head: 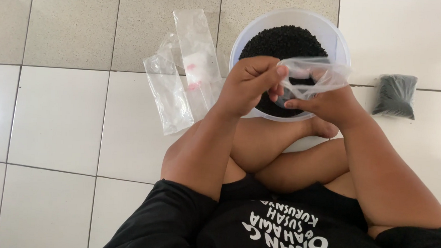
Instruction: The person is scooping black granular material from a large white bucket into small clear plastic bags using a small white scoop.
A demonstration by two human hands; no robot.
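L hand: fingers pinch clear bag rim
R hand: fingers grip same bag – opposite side
Bowl: black granules, just beyond fingers

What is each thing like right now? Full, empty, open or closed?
Round white plastic bowl: heaped with small black grains.
Small clear plastic bag: held by both hands, mouth pulled open, looks empty.
Left hand: pinching the bag's edge.
Right hand: gripping the bag.
Flat clear plastic bags: empty, lying on the tiled floor.
Small filled bag of black grains: full, lying on the floor.

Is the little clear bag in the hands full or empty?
Empty. The clear bag, pulled open by both hands over the bowl of black grains, shows nothing dark inside.
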